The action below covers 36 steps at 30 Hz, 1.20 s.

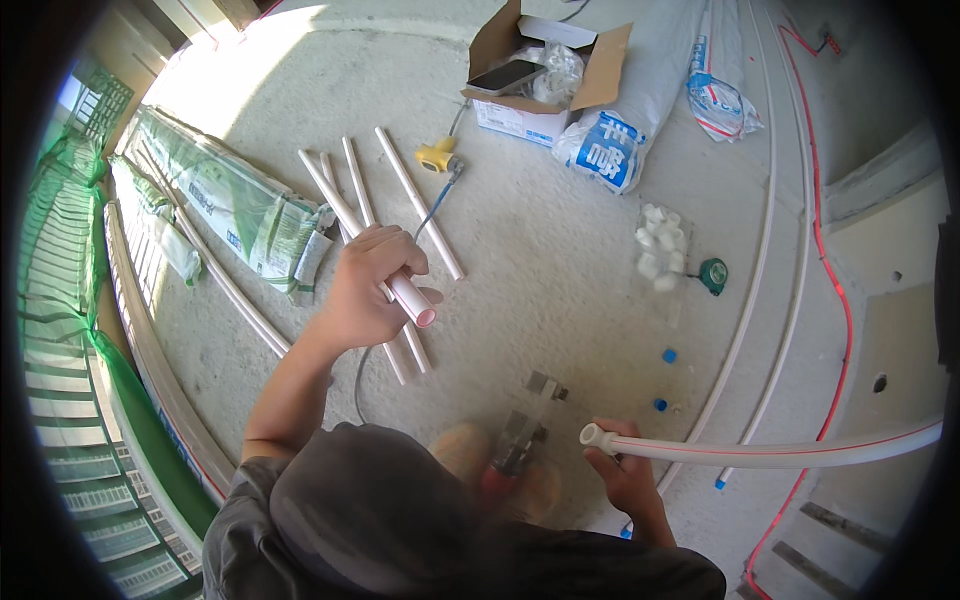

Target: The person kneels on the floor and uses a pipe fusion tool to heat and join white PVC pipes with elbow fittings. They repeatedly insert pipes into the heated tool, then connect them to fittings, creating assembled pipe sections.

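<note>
My left hand (372, 285) is closed around a short white plastic pipe (409, 297), whose pinkish open end points down toward the right. Some loose pipe lengths (416, 200) lie on the floor just beyond that hand. At the lower right my right hand (634, 478) grips a long white pipe (740, 453) with a red stripe, close to its end. A white fitting (594, 436) sits on that end, facing left. Between the hands, nearer to me, is a tool with a metal head (518, 432) and a reddish lower part; it is partly hidden and blurred.
Ahead stands an open cardboard box (522, 121) with a phone (507, 76) on it. Wrapped bundles (650, 110) lie beside it. White fittings in a bag (662, 245), a green tape measure (713, 275), blue caps (669, 355) and a yellow corded connector (437, 155) rest on the floor.
</note>
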Motion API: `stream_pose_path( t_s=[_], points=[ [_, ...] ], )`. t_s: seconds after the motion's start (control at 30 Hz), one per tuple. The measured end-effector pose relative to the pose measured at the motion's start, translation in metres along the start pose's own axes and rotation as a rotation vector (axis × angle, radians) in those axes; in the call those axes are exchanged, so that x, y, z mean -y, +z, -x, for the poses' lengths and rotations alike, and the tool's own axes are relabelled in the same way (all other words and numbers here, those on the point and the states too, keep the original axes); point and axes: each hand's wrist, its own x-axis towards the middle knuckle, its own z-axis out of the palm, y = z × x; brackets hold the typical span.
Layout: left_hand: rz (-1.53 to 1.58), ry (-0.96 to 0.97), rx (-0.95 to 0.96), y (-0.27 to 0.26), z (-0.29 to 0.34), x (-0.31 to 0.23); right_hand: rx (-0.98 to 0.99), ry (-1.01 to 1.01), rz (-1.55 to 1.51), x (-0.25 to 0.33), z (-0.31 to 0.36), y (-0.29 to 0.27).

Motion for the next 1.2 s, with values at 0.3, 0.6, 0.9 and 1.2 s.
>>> stream_pose_path(
  t_s=[0.3,0.6,0.9,1.2],
  points=[
    [0.405,0.093,-0.036,-0.006,-0.006,0.007,0.015,0.031,-0.007,0.005,0.004,-0.001],
    [0.386,0.370,-0.338,-0.020,-0.071,0.031,-0.031,0.114,-0.138,-0.007,0.005,-0.006],
    [0.461,0.440,-0.497,-0.036,-0.127,0.042,-0.069,0.065,-0.054,-0.006,0.006,-0.010],
    [0.346,0.466,-0.498,-0.024,-0.116,0.042,-0.054,0.065,-0.036,-0.003,0.002,-0.012]
  ],
)
